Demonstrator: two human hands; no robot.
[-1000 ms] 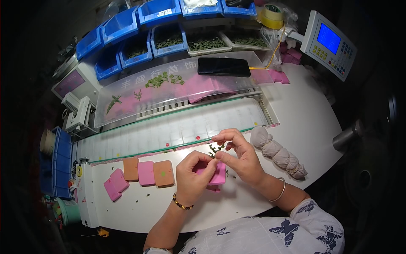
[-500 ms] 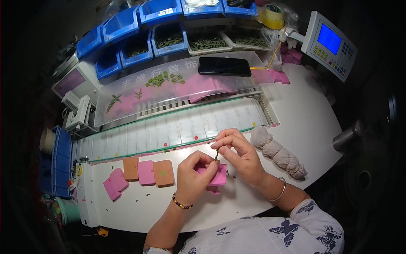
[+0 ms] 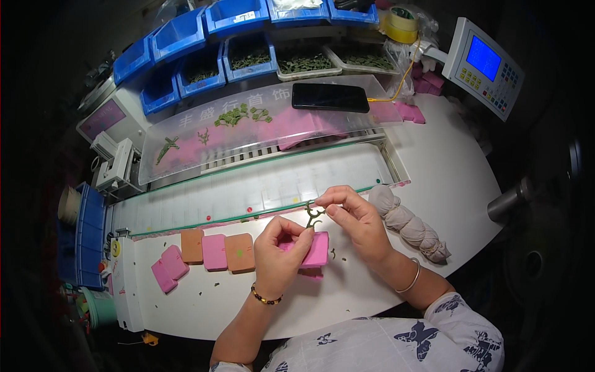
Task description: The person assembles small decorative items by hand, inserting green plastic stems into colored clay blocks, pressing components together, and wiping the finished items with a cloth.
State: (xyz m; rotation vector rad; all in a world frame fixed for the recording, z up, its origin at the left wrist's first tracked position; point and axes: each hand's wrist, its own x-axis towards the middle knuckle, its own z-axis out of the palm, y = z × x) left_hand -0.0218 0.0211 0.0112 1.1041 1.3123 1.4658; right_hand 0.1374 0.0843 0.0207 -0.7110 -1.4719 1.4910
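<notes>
A small dark green branched piece (image 3: 312, 218), shaped like a twig, is held up between my two hands. My left hand (image 3: 282, 251) pinches its lower stem between thumb and forefinger. Thumb and fingertips of my right hand (image 3: 352, 217) close on an upper right branch. Just under my left fingers sits a pink block (image 3: 318, 248), partly covered by the hand; whether the curled fingers also grip it, I cannot tell. Another pinkish block (image 3: 312, 273) shows below. Tiny green bits (image 3: 333, 253) lie on the white table nearby.
Pink and brown blocks (image 3: 240, 253) lie in a row at left. Beyond my hands runs a pale conveyor (image 3: 260, 186) with a green edge. Behind it are a clear cover (image 3: 204, 155) bearing green pieces and a phone (image 3: 330, 97), then blue bins (image 3: 249, 59). A twisted cloth (image 3: 409, 224) lies right.
The green piece has turned so its branches now show. My left hand has shifted slightly left, and the pink block with it. Coloured dots on the conveyor have moved left.
</notes>
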